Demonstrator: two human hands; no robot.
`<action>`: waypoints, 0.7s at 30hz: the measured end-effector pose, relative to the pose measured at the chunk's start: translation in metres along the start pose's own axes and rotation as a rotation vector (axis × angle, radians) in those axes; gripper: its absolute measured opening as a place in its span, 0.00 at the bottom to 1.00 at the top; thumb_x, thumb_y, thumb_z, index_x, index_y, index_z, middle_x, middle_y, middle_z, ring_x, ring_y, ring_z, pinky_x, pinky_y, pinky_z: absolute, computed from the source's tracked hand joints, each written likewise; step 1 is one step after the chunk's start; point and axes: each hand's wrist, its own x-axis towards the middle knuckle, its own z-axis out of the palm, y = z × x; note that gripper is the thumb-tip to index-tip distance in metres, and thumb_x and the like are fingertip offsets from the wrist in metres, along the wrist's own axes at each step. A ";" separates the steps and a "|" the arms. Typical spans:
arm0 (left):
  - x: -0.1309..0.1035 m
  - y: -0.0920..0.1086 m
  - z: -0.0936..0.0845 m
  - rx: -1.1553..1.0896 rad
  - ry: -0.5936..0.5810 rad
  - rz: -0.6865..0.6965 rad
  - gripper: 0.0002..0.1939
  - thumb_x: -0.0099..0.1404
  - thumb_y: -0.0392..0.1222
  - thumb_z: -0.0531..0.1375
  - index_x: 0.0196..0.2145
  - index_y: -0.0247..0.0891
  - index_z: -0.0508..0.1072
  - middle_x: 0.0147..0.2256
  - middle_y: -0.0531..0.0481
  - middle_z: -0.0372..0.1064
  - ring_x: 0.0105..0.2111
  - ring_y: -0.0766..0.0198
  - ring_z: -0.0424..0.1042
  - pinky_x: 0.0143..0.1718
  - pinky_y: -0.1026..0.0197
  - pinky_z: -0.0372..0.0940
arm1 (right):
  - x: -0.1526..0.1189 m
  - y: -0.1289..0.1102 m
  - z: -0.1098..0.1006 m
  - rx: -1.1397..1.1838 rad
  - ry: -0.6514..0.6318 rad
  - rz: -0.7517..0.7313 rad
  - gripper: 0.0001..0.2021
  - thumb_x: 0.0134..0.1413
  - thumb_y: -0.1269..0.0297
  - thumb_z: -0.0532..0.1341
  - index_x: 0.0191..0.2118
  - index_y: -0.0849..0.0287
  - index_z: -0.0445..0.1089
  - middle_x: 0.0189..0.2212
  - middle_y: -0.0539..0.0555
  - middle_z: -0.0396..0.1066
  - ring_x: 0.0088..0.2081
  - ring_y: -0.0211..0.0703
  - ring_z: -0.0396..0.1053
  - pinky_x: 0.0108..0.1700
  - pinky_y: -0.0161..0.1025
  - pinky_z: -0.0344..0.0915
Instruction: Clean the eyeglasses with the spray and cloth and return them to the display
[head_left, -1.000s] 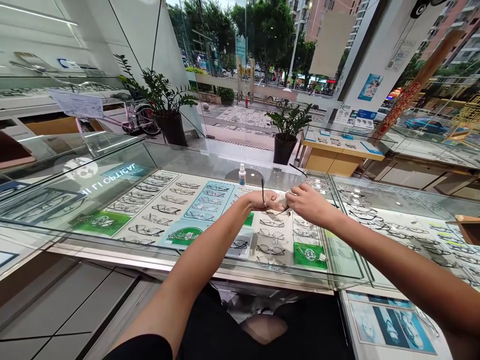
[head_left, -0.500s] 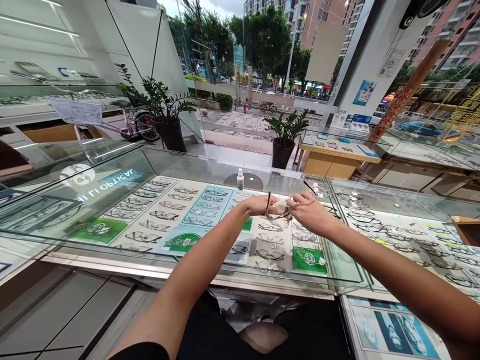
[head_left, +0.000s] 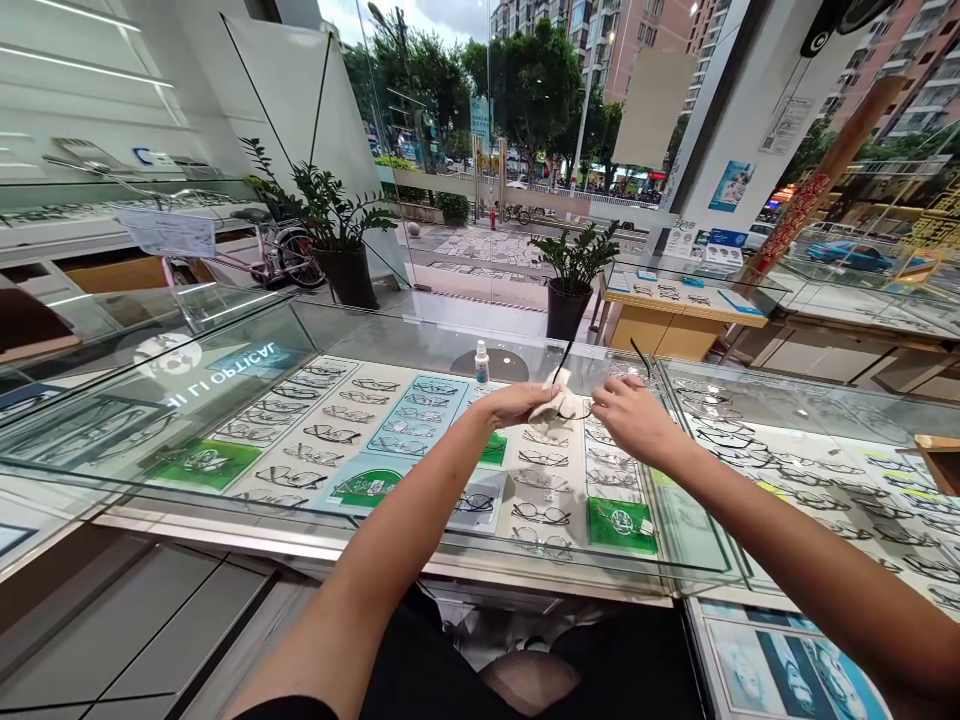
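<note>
A pair of dark-framed glasses (head_left: 576,415) is held between my two hands above the glass counter, its temples pointing up and away. My left hand (head_left: 519,402) is closed on a pale cloth (head_left: 556,405) wrapped around one side of the frame. At the other side, my right hand (head_left: 624,408) has its fingers closed on the glasses near the hinge. Beyond my left hand, a small white-capped spray bottle (head_left: 481,363) stands upright on the glass.
The glass display counter (head_left: 405,552) holds rows of glasses and green cards (head_left: 621,524). Behind it are two potted plants (head_left: 568,300), a pink bicycle (head_left: 255,250) and a wooden table (head_left: 667,322) with more glasses.
The glasses have tilted, so their temples show longer. My right hand has shifted slightly right, away from the cloth, and more of the cloth shows beside my left hand.
</note>
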 end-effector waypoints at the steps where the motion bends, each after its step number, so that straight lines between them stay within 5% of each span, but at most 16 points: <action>1: 0.002 0.000 -0.003 -0.050 0.037 0.034 0.25 0.54 0.57 0.76 0.37 0.32 0.80 0.32 0.44 0.78 0.30 0.64 0.74 0.32 0.64 0.67 | 0.000 0.003 -0.002 0.035 0.014 0.048 0.13 0.66 0.77 0.57 0.34 0.60 0.77 0.37 0.59 0.77 0.43 0.53 0.66 0.46 0.49 0.54; 7: 0.013 0.000 -0.009 -0.260 0.275 0.242 0.16 0.57 0.42 0.76 0.37 0.29 0.79 0.32 0.45 0.76 0.29 0.66 0.74 0.34 0.64 0.69 | 0.008 0.016 -0.011 0.703 0.304 0.456 0.13 0.69 0.57 0.59 0.39 0.55 0.79 0.43 0.58 0.80 0.46 0.55 0.68 0.46 0.49 0.58; 12: 0.012 0.003 -0.005 -0.346 0.289 0.246 0.15 0.60 0.43 0.74 0.37 0.29 0.79 0.33 0.43 0.77 0.31 0.66 0.75 0.37 0.63 0.71 | 0.031 0.005 0.009 1.430 0.549 0.714 0.13 0.60 0.50 0.65 0.37 0.54 0.81 0.42 0.55 0.81 0.44 0.50 0.71 0.46 0.45 0.62; 21: 0.010 -0.002 0.002 -0.369 0.222 0.178 0.21 0.53 0.45 0.78 0.41 0.35 0.79 0.35 0.48 0.77 0.30 0.68 0.75 0.37 0.64 0.71 | 0.057 -0.011 0.063 1.790 0.690 0.863 0.13 0.49 0.50 0.71 0.36 0.53 0.82 0.42 0.53 0.80 0.44 0.46 0.69 0.45 0.42 0.62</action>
